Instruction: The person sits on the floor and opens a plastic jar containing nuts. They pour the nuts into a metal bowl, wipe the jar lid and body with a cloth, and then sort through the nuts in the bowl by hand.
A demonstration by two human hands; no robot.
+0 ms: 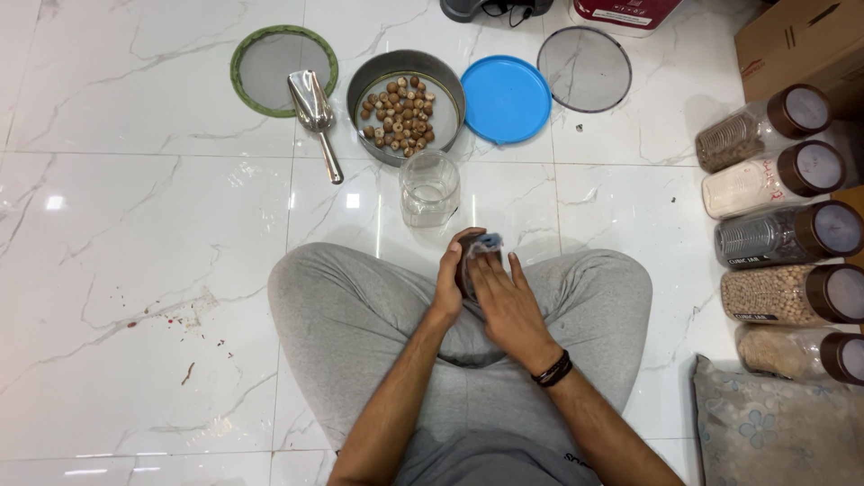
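Sitting cross-legged on a white marble floor, I hold a brown jar lid [472,254] over my lap. My left hand [450,277] grips its left side. My right hand [506,297] presses a small blue-grey cloth [488,242] against the lid, fingers spread over it. An empty clear glass jar [429,187] stands upright on the floor just beyond my hands, without a lid.
Farther off lie a grey round pan [405,65] with brown nuts [403,112], a metal scoop [315,108], a green-rimmed sieve [281,67], a blue lid [506,97] and a mesh disc [583,68]. Brown-lidded storage jars [783,236] line the right, by a cushion [774,427] and carton [801,40].
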